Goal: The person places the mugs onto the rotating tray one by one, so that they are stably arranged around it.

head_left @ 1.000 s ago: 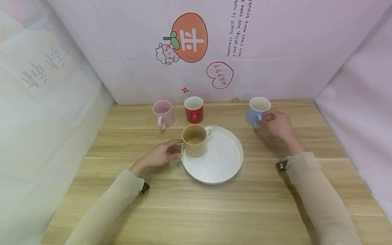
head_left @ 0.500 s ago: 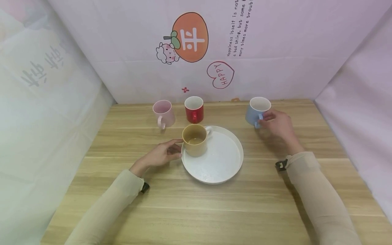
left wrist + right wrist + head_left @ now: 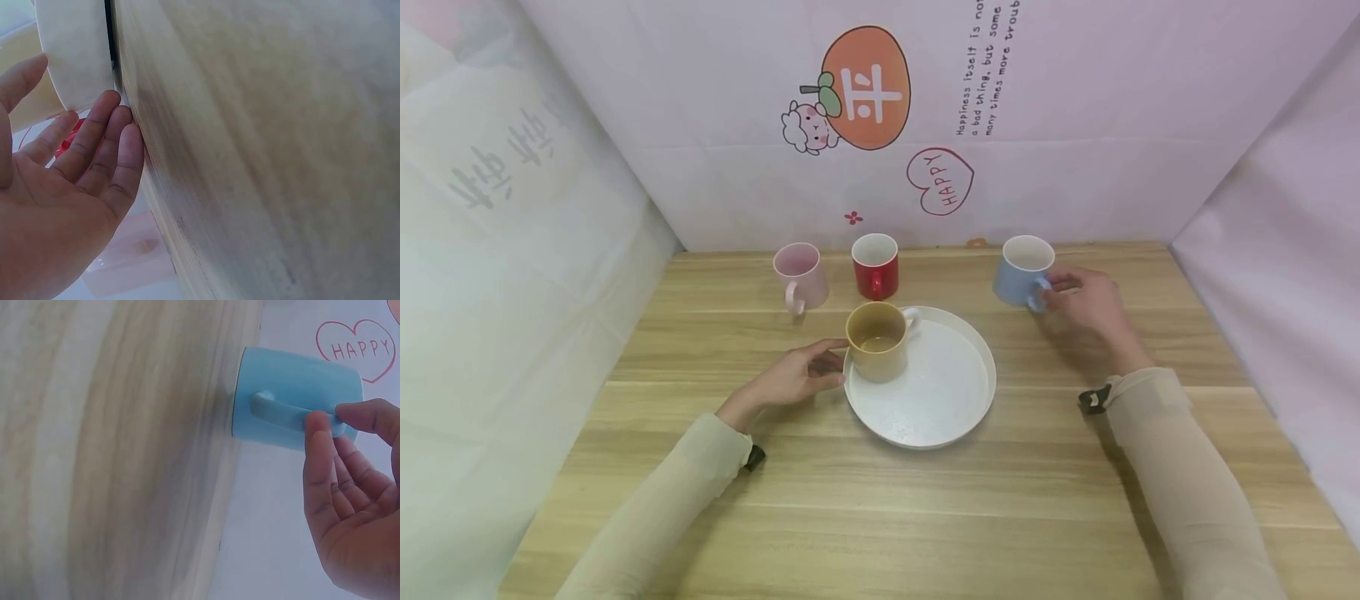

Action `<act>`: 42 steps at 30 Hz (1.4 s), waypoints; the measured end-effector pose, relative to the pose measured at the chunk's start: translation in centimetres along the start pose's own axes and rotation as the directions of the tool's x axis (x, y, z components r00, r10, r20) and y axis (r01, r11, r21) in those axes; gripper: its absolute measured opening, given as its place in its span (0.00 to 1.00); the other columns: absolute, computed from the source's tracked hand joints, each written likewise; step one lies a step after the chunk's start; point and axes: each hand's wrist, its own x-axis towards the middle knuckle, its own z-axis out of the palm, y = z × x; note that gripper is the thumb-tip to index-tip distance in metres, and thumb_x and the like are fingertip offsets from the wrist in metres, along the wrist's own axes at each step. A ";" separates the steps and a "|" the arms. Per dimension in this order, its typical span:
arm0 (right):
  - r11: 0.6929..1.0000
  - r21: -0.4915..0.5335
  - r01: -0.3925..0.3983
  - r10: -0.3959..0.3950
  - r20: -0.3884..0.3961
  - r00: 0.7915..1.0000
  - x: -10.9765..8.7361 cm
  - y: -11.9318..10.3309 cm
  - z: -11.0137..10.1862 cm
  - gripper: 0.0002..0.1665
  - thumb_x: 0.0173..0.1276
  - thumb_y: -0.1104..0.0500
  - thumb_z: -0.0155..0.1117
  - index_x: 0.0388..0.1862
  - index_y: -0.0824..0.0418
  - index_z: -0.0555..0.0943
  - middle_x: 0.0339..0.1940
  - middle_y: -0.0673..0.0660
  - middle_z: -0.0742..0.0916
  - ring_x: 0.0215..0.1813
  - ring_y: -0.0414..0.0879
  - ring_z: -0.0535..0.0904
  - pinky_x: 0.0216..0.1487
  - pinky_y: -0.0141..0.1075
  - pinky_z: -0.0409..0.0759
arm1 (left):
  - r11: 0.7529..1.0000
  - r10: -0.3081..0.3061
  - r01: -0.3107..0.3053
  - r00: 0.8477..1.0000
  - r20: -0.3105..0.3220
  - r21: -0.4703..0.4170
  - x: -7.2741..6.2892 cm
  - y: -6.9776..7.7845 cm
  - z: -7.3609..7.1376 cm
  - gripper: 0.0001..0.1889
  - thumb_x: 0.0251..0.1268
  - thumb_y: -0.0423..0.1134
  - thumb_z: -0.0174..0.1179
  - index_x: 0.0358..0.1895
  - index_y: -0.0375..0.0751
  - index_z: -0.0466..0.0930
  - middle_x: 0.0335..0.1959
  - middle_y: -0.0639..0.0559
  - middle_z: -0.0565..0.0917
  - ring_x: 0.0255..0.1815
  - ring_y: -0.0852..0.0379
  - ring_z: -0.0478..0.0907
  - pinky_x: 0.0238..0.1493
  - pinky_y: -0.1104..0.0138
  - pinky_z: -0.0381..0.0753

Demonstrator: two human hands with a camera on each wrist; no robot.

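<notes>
Our right hand (image 3: 1086, 302) is pinching one blue mug (image 3: 1015, 285); our loose-fingered left hand (image 3: 793, 377) is touching one tray (image 3: 947, 392) holding one yellow mug (image 3: 880, 362); two mugs (image 3: 883, 271) are standing farther

Blue mug (image 3: 1017, 285): upright, near the bench's (image 3: 880, 533) back edge!
White tray (image 3: 951, 392): round, lying flat.
Yellow mug (image 3: 880, 358): upright on the tray!

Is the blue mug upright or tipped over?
Upright: in the head view, the blue mug has its mouth facing up, while the right hand pinches its handle.
</notes>
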 end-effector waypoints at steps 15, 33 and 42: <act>0.999 0.014 0.036 -0.035 -0.038 0.999 0.0 0.2 0.9 0.21 0.70 0.50 0.66 0.55 0.62 0.81 0.51 0.70 0.86 0.33 0.35 0.83 0.38 0.26 0.78 | 1.000 0.001 -0.001 1.000 0.005 -0.019 -0.1 0.0 0.0 0.32 0.69 0.42 0.64 0.74 0.47 0.64 0.57 0.42 0.83 0.61 0.46 0.80 0.61 0.56 0.82; 0.999 -0.026 -0.026 0.024 -0.062 0.998 0.0 -0.2 1.0 0.18 0.72 0.50 0.64 0.51 0.62 0.82 0.49 0.68 0.88 0.32 0.38 0.84 0.41 0.34 0.78 | 1.000 -0.003 0.003 1.000 0.002 -0.006 -0.1 0.2 0.0 0.31 0.69 0.41 0.63 0.74 0.48 0.65 0.57 0.42 0.84 0.61 0.48 0.81 0.59 0.58 0.83; 0.999 -0.044 -0.010 0.006 -0.089 0.996 -0.1 -0.2 0.9 0.18 0.72 0.51 0.62 0.50 0.63 0.82 0.47 0.68 0.89 0.28 0.32 0.81 0.42 0.34 0.76 | 1.000 -0.001 0.001 1.000 0.010 -0.024 -0.2 0.1 -0.1 0.32 0.69 0.41 0.64 0.74 0.48 0.64 0.57 0.42 0.83 0.61 0.47 0.80 0.61 0.56 0.82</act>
